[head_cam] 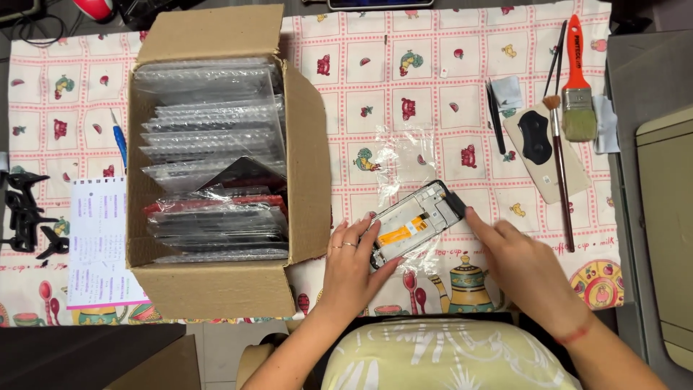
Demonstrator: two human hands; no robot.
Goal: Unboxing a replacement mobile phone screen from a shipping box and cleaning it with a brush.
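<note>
— What lies closest to the person?

— A pale yellow cushion with a white leaf print (pixel 440 357), right at the near edge. Just beyond it both hands work on the counter (pixel 433 65), which is covered by a white cloth with pink grid lines and small pictures of teapots and fruit.

— What do the hands hold?

— The left hand (pixel 351 263), with rings on two fingers, is clamped around the near end of an opened black smartphone frame with an orange flex strip inside (pixel 413 224). The right hand (pixel 518 266) has its fingers held together and stretched flat; its fingertip touches the far right corner of that frame, gripping nothing. The frame lies tilted on the cloth, between the two hands, just right of the box.

— Which box?

— A brown cardboard box with open flaps (pixel 216 173), left of the left hand, packed with flat parts in clear bubble-wrap sleeves (pixel 209 123). A white printed sheet of paper (pixel 97 242) lies left of it.

— And farther back?

— A crumpled piece of clear plastic film (pixel 404 155) lies just beyond the frame. To the right sit a beige phone back cover with a black camera cutout (pixel 541 148), a thin long-handled brush (pixel 559 159) across it, black tweezers (pixel 495 119) and an orange-handled flat paintbrush (pixel 577 79).
</note>
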